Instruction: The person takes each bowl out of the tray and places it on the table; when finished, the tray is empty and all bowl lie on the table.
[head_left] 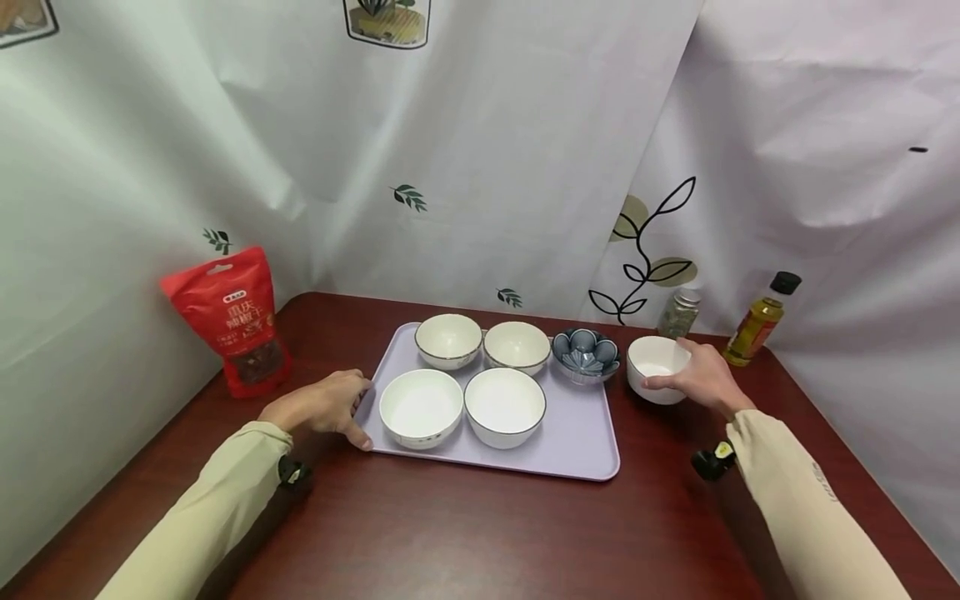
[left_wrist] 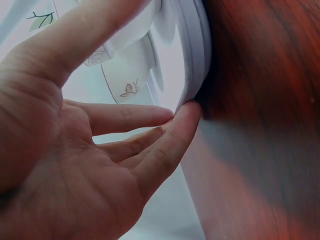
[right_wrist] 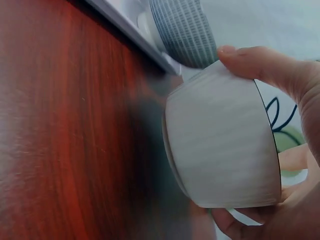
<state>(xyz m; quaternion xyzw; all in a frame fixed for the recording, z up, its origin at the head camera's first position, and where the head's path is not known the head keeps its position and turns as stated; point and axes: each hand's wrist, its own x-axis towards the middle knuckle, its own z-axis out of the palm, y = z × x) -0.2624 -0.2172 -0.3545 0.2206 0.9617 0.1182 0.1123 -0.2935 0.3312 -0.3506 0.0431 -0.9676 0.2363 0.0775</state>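
In the head view my left hand [head_left: 330, 406] is at the left edge of a lilac tray [head_left: 570, 450]. The left wrist view shows fairly straight fingers [left_wrist: 135, 117] with their tips against the tray's rim. On the tray stand white bowls: two in front [head_left: 422, 404] and two dark-rimmed ones behind [head_left: 517, 343]. A blue-grey petal-shaped bowl [head_left: 585, 354] sits at its back right. Right of the tray, my right hand [head_left: 701, 375] grips a white dark-rimmed bowl [right_wrist: 220, 140] by its rim and side, thumb on the near side, close over the table.
A red food pouch [head_left: 232, 321] stands at the left on the dark wooden table [head_left: 480, 525]. At the back right are a small spice jar [head_left: 680, 312] and an oil bottle [head_left: 761, 321]. A patterned white curtain [head_left: 480, 150] closes off the back and sides.
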